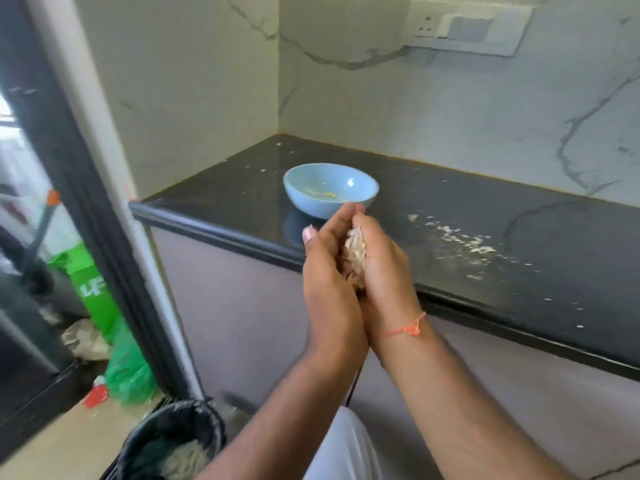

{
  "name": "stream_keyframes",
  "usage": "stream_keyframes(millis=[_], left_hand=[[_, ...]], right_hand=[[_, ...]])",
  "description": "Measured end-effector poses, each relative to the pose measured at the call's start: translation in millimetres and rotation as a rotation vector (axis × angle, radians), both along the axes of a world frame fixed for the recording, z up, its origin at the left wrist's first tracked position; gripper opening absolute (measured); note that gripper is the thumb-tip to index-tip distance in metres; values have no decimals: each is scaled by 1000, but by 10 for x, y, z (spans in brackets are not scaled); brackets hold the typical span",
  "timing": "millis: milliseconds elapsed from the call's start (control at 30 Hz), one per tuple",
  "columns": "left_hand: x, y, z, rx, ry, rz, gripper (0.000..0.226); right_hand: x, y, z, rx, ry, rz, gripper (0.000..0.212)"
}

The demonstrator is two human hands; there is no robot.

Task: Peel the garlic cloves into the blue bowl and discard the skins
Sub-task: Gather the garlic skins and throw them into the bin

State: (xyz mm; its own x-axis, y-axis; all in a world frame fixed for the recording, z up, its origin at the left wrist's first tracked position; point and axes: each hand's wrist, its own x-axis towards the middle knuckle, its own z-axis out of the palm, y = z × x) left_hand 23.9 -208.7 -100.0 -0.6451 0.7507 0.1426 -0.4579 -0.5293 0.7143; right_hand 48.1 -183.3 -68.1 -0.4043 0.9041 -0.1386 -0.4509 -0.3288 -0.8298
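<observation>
white marble-look walls [485, 109] with grey veins meet in a corner behind a glossy black stone bench [519, 237]. a white socket and switch plate [471, 27] sits high on the right wall. grey cabinet fronts [242, 289] run below. a dark door frame [79, 168] stands at left, daylight beyond it, above a beige floor [62, 441].

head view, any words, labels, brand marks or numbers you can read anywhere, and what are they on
"LF" or similar: white marking on the green bag on the floor at left, blurred, so the reading is unsure.
Switch and socket plate on the wall: no readable marking.
Blue bowl, black bin and red scrap on the floor: no text that can be made out.
</observation>
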Motion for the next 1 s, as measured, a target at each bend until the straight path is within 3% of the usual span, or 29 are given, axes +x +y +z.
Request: stream_keyframes(millis=[433,633,800,1000], left_hand=[[-1167,-1111,-2045,-371,-440,410,71],[-1523,-1407,-2783,-540,-779,559,62],[-1806,-1597,-3255,-633,-981,671,53],[-2273,-1667,-3662,-767,-1110,682,48]], right_hand=[[-1128,-1112,-1895,-308,-412,349,29],[-1517,-1301,-2771,-524,-570,408,22],[-1791,-1461,-3195,-623,-703,482,27],[-2237,-1512,-3450,-675,-785,458,19]])
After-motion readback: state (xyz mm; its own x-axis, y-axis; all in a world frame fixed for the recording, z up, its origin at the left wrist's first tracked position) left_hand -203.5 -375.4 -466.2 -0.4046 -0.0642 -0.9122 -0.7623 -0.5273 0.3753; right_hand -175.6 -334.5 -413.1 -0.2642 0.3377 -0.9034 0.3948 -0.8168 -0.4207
